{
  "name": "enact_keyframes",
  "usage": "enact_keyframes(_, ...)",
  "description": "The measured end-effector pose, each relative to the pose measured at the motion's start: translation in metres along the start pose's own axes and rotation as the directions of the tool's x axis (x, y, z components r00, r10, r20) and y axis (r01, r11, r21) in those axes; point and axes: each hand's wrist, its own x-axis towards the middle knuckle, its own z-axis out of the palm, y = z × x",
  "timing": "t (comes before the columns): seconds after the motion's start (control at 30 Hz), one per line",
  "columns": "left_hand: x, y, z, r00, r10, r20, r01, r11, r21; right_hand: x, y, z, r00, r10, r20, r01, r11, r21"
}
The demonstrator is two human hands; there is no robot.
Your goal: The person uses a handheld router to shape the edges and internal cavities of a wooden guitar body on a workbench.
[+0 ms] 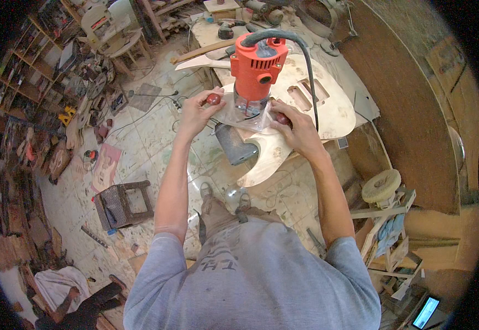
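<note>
A red router (259,69) stands upright on a pale wooden guitar body (335,113), over the part nearest me. My left hand (196,113) is closed round the router's left round knob (213,99), fingers curled over it. On the other side my right hand (301,131) grips the right knob (282,118). Between my hands lies the clear base plate (233,115) of the router; the bit is hard to make out. A thick dark cable (310,71) arches from the router's top down past my right hand. Two routed pockets (307,94) show in the body, right of the router.
A dark block-like object (233,144) sits under the guitar body's left edge. A cordless drill (229,28) lies at the bench's far end. Left on the floor are a dark stool (124,204) and thin cords. A tall brown panel (399,99) stands at right. Another person (80,300) sits lower left.
</note>
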Motion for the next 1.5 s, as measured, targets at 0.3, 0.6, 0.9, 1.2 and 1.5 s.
enact_keyframes(0.3,-0.007,0.011,-0.008,1.000,0.008,-0.009,-0.007,0.998,0.065,0.003,-0.003,0.002,0.999,0.037,0.038,-0.038,0.999,0.031)
enact_keyframes(0.6,-0.029,0.020,-0.006,0.996,-0.067,-0.051,0.070,0.995,0.064,0.003,0.005,-0.002,0.996,0.005,0.090,-0.007,1.000,0.026)
enact_keyframes(0.9,-0.020,0.013,-0.005,1.000,-0.009,-0.030,0.012,0.994,0.107,-0.001,0.005,-0.003,0.994,-0.101,0.041,0.103,0.993,-0.055)
enact_keyframes(1.2,0.002,0.001,-0.012,0.998,0.024,0.057,-0.031,0.991,0.131,0.000,-0.008,0.004,0.999,0.032,0.005,-0.032,0.999,-0.001)
enact_keyframes(1.5,-0.041,0.026,-0.005,0.998,0.001,-0.062,0.008,0.989,0.146,0.005,-0.008,-0.006,0.994,0.030,0.106,-0.034,0.999,0.039)
